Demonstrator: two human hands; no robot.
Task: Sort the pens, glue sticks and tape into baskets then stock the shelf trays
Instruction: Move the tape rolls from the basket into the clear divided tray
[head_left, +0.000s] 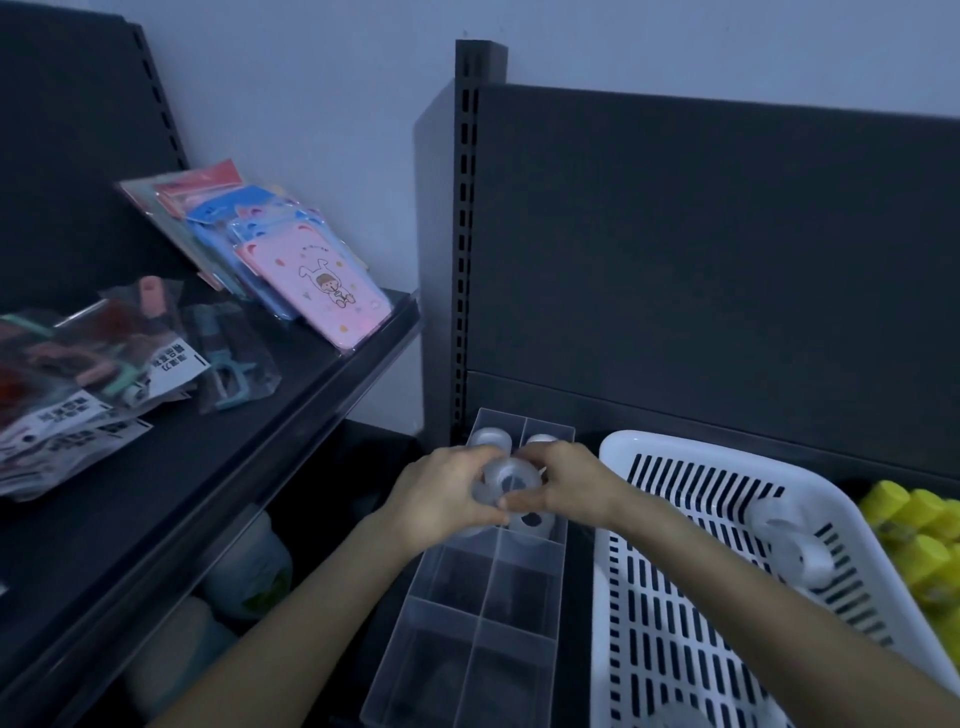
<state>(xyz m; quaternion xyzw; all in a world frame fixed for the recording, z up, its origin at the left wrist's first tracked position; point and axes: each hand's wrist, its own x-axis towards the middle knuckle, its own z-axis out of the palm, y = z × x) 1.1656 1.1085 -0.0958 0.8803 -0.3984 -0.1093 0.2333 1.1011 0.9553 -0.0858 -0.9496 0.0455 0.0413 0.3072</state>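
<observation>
A clear divided shelf tray (470, 639) runs from the near edge to the back panel. Clear tape rolls (488, 439) lie in its far compartments. Over the tray's middle, my left hand (441, 501) and my right hand (563, 486) meet and together grip a clear tape roll (506, 475), fingers curled around its sides. Another tape roll (532, 522) shows just below the hands in a compartment. A white slotted basket (675, 623) stands to the right of the tray, with more tape rolls (795, 545) against its right wall.
Yellow-capped glue sticks (919, 545) crowd the far right edge. A dark shelf (249, 431) at left carries bagged stationery (78, 384) and pink and blue card packs (311, 280). A dark back panel (701, 249) and slotted upright (465, 234) rise behind the tray.
</observation>
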